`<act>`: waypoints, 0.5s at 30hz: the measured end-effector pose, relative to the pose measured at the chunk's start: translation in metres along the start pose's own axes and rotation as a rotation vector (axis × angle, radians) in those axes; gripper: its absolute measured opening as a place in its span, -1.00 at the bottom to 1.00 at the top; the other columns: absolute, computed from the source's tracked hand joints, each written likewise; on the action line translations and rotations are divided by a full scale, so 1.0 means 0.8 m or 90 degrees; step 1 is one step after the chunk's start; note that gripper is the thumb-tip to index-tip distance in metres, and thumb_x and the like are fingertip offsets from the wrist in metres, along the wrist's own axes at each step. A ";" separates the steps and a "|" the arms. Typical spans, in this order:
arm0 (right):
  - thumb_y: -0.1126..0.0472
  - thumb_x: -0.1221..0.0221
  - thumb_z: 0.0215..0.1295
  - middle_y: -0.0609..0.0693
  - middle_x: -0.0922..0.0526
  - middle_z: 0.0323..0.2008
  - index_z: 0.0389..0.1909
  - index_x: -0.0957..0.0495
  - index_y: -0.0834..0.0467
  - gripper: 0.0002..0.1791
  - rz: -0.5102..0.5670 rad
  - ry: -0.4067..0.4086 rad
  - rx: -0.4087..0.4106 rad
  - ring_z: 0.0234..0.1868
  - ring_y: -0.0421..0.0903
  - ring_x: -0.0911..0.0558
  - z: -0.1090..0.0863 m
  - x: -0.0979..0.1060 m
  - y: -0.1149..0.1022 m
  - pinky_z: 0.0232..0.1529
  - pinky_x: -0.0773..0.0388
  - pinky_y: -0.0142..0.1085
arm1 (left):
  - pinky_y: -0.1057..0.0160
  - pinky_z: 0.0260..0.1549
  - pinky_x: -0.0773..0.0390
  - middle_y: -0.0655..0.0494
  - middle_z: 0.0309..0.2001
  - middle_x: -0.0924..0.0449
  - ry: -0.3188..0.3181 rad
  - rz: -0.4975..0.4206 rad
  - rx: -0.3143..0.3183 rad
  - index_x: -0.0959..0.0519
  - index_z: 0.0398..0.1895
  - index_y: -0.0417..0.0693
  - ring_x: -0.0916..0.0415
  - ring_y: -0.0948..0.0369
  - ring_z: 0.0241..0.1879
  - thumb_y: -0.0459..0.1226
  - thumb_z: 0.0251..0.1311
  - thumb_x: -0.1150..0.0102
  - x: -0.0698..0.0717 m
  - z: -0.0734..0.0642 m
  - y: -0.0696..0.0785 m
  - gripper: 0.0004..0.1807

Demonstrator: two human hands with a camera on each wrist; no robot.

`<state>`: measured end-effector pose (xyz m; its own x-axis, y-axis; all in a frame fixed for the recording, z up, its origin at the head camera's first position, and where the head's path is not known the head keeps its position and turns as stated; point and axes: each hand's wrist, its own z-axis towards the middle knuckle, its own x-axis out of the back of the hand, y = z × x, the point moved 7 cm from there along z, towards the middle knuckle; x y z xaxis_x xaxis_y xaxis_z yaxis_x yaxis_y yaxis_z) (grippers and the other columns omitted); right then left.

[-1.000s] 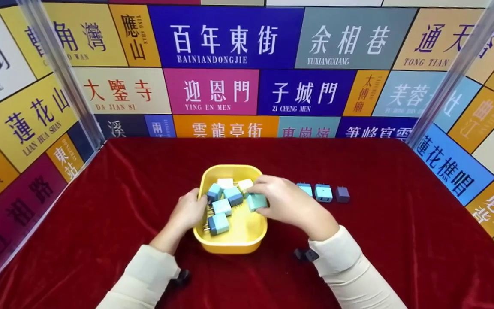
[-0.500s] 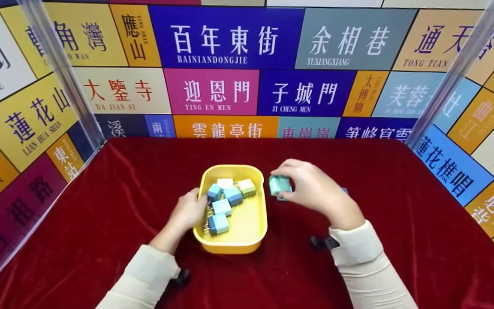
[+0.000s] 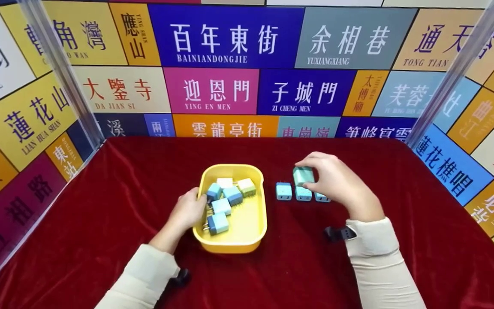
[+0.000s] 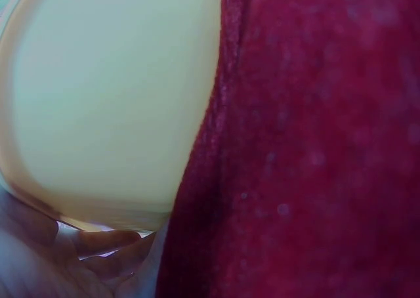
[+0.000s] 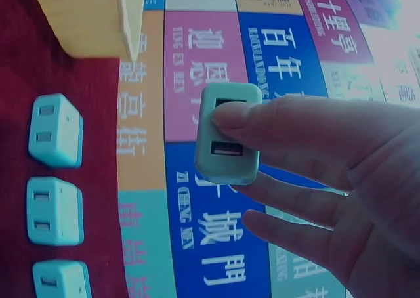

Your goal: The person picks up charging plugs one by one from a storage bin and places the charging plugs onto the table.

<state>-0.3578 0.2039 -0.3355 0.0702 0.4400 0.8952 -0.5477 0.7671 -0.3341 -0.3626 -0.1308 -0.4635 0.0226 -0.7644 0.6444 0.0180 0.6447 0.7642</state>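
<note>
My left hand [image 3: 190,209] grips the left rim of a yellow plastic bin [image 3: 230,248]. Inside lie several USB charger plugs, among them a blue-and-teal one [image 3: 218,224] with metal prongs and a pale yellow-green one [image 3: 247,187]. My right hand [image 3: 339,182] pinches a light green USB charger plug [image 5: 222,168] between thumb and fingers, its two ports facing the right wrist camera. It is held up over a row of teal chargers [image 3: 284,192] on the cloth. That hand hides the right end of the row. The left wrist view shows the bin's outer wall [image 4: 111,101] and part of the left hand.
Dark red velvet cloth [image 3: 135,171] covers the table. Behind it stands a wall of colourful printed signs [image 3: 225,36], with clear upright posts [image 3: 440,77] at both back corners. A black strap [image 3: 339,234] sits at the right wrist.
My right hand has lifted the light green charger out of the bin and carried it right, over the row. The left hand and bin have stayed put.
</note>
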 end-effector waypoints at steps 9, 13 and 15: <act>0.40 -0.50 0.16 0.19 -0.73 0.08 0.15 -0.72 0.30 -0.51 0.013 -0.013 -0.041 0.11 0.18 -0.64 -0.009 0.008 0.035 0.17 -0.61 0.08 | -0.08 0.17 -0.56 -0.20 -0.01 -0.68 -0.002 0.000 0.005 -0.59 0.20 -0.29 -0.58 -0.02 0.03 -0.21 0.58 0.07 0.000 -0.001 -0.001 -0.60; 0.42 -0.49 0.15 0.21 -0.74 0.06 0.13 -0.72 0.33 -0.53 0.025 0.000 -0.064 0.09 0.19 -0.64 -0.016 0.015 0.051 0.15 -0.61 0.09 | -0.08 0.16 -0.57 -0.19 -0.04 -0.68 -0.002 0.002 0.002 -0.59 0.20 -0.29 -0.59 -0.02 0.01 -0.21 0.58 0.08 0.001 -0.002 0.000 -0.60; 0.43 -0.47 0.16 0.23 -0.73 0.06 0.14 -0.71 0.34 -0.53 0.033 0.000 -0.075 0.08 0.19 -0.63 -0.019 0.018 0.058 0.15 -0.60 0.10 | -0.09 0.15 -0.57 -0.19 -0.04 -0.68 -0.002 -0.002 -0.001 -0.59 0.20 -0.30 -0.59 -0.03 0.00 -0.22 0.58 0.09 0.001 -0.002 0.000 -0.60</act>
<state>-0.3693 0.2531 -0.3428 0.0446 0.4805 0.8758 -0.4490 0.7928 -0.4121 -0.3610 -0.1316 -0.4632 0.0188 -0.7668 0.6417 0.0189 0.6419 0.7665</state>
